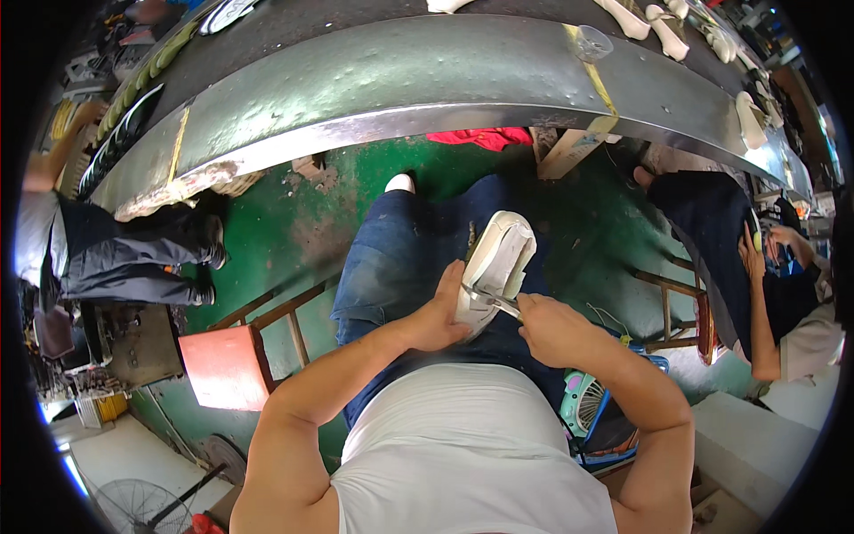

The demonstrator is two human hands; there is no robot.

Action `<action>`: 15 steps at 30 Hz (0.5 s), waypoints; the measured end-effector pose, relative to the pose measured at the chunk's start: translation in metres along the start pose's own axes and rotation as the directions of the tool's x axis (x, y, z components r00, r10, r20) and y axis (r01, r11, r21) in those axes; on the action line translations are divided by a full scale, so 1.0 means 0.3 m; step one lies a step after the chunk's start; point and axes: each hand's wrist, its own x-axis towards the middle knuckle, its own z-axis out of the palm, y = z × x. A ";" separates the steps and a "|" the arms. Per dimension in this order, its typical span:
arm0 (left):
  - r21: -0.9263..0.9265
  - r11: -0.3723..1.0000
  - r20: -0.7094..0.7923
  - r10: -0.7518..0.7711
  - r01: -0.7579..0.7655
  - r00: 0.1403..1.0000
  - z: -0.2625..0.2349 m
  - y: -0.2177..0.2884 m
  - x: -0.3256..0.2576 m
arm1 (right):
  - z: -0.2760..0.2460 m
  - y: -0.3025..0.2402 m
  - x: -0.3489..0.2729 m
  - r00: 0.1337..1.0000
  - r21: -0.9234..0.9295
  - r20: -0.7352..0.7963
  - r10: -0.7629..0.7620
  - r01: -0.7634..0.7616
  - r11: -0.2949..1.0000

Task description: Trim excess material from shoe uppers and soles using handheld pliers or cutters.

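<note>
Holding a white shoe upper (498, 267) over the lap, nothing fancy.
Left hand (440, 316) is gripping its 8 o'clock edge; right hand (551, 329) is clenching metal pliers (492, 300) biting it.

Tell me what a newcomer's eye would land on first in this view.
Most striking is the white shoe upper at centre, resting on the person's lap, steadied by the left hand. The right hand works a metal tool against its near end. Above, a long curved grey workbench spans the picture, with pale shoe pieces along its far edge, and an orange stool stands lower left.
</note>
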 end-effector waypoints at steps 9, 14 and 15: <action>-0.687 0.709 -0.310 -0.483 0.158 0.819 0.082 0.017 0.091 | 0.154 0.012 0.084 0.995 0.041 -0.084 -0.054 0.058 0.997; -0.293 0.930 -0.448 -0.338 0.222 0.828 0.042 -0.042 0.093 | 0.150 0.047 0.093 0.998 0.330 -0.004 -0.063 0.061 0.942; -0.159 0.953 -0.462 -0.301 0.256 0.834 0.033 -0.028 0.085 | 0.123 0.034 0.066 0.995 0.189 -0.088 -0.048 0.064 0.980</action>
